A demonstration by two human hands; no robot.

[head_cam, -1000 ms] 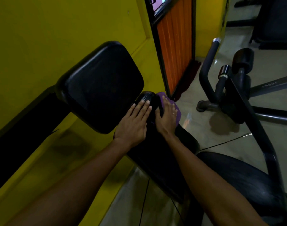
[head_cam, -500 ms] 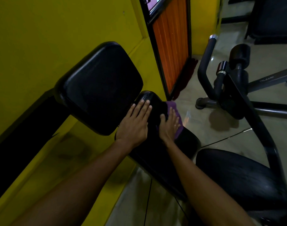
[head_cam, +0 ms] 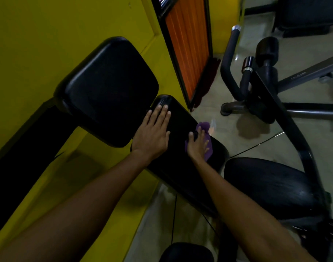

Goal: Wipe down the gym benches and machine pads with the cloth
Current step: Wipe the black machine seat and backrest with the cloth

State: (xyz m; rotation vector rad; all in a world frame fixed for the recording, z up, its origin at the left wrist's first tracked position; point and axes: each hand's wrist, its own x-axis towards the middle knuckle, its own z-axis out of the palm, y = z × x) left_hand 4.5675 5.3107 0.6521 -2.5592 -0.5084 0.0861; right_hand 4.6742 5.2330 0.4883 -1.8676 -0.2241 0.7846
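Note:
A long black bench pad (head_cam: 180, 121) runs from the centre toward the lower right. My left hand (head_cam: 154, 133) lies flat on its upper left part, fingers straight. My right hand (head_cam: 198, 143) presses a purple cloth (head_cam: 206, 127) flat against the pad's right edge, fingers spread over it; most of the cloth is hidden under the hand. A larger black back pad (head_cam: 109, 89) stands tilted just left of my left hand. A round black seat pad (head_cam: 271, 188) lies at the lower right.
A yellow wall (head_cam: 48, 35) fills the left side, with an orange-and-black door panel (head_cam: 188, 46) beyond the pads. Black machine frames and foam rollers (head_cam: 264, 53) stand on the tiled floor (head_cam: 256, 133) at right. Another dark pad (head_cam: 186, 252) shows at the bottom edge.
My right hand has slid the purple cloth down the long pad toward me and to its right edge. My left hand stays flat on the pad's upper part.

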